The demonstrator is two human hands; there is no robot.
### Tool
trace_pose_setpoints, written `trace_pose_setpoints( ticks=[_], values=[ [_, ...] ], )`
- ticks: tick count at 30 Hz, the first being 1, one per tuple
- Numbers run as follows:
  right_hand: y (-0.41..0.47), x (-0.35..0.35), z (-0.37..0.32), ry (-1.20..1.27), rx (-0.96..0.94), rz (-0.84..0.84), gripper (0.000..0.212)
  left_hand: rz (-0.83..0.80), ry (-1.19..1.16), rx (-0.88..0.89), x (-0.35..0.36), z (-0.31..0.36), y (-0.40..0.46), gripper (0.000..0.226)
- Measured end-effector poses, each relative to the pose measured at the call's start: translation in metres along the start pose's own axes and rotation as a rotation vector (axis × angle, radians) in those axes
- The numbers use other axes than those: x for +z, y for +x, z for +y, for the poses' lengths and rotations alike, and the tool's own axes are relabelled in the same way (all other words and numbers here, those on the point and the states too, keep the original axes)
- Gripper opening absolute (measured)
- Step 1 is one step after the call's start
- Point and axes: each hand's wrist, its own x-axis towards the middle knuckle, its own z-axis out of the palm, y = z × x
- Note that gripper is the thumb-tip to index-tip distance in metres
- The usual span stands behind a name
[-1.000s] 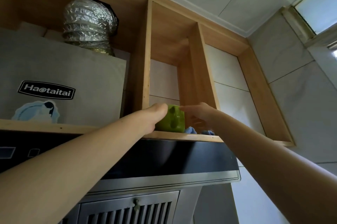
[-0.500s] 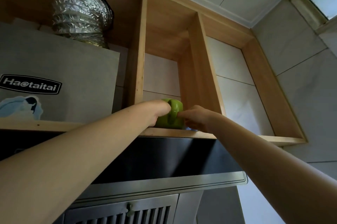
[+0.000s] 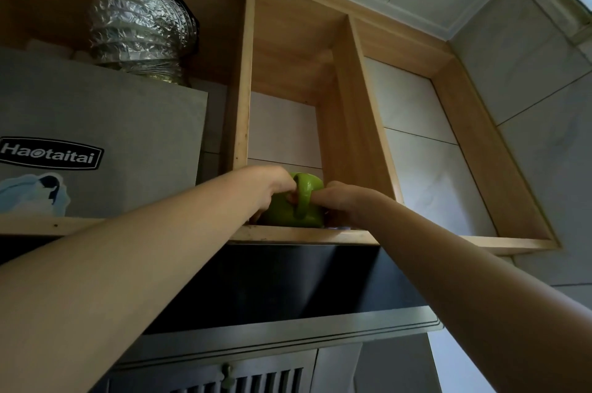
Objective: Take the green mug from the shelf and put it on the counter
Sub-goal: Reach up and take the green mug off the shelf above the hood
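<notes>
The green mug [image 3: 293,213] stands in the middle compartment of the wooden shelf [image 3: 307,236], close to its front edge, with its handle turned toward me. My left hand [image 3: 267,183] wraps the mug's left side, fingertips at the handle. From the right, my right hand [image 3: 339,200] pinches the handle, fingers closed on it. The mug's base is hidden behind the shelf edge, so I cannot tell whether it still rests on the board. The counter is out of view.
A grey range-hood casing [image 3: 105,142] with a foil duct [image 3: 141,30] fills the left compartment. The black hood front [image 3: 288,280] juts out under the shelf. Something blue [image 3: 339,227] lies right of the mug. The right compartment [image 3: 432,149] backs onto white tiles.
My right hand has closed in from the mug's right side onto the handle. The mug has turned so the handle faces me. The view has tilted up slightly.
</notes>
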Motion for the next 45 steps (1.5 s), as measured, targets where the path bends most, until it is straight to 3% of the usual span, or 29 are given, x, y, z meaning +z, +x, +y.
trace_pose_setpoints(
  ticks=[9,16,21,24,33,37,45],
  values=[
    [-0.008,-0.004,-0.004,-0.035,-0.029,0.105,0.079,0.008,-0.025,0.024,0.003,0.003,-0.006,0.043],
    [-0.032,-0.022,-0.016,0.063,-0.111,0.24,0.076,0.087,-0.102,0.126,0.001,0.02,-0.027,0.058],
    [-0.058,-0.028,-0.022,0.116,-0.155,0.363,0.062,0.108,-0.133,0.232,-0.005,0.033,-0.049,0.062],
    [-0.075,-0.029,-0.03,0.115,-0.169,0.378,0.069,0.09,-0.164,0.269,-0.009,0.036,-0.06,0.062],
    [-0.13,-0.015,-0.058,-0.01,-0.186,0.515,0.055,0.056,-0.291,0.352,-0.033,0.029,-0.087,0.064],
    [-0.15,0.0,-0.064,0.022,-0.205,0.6,0.063,0.032,-0.351,0.368,-0.043,0.02,-0.101,0.069],
    [-0.198,0.028,-0.068,-0.036,-0.23,0.716,0.055,-0.06,-0.413,0.428,-0.055,-0.005,-0.132,0.061]
  ],
)
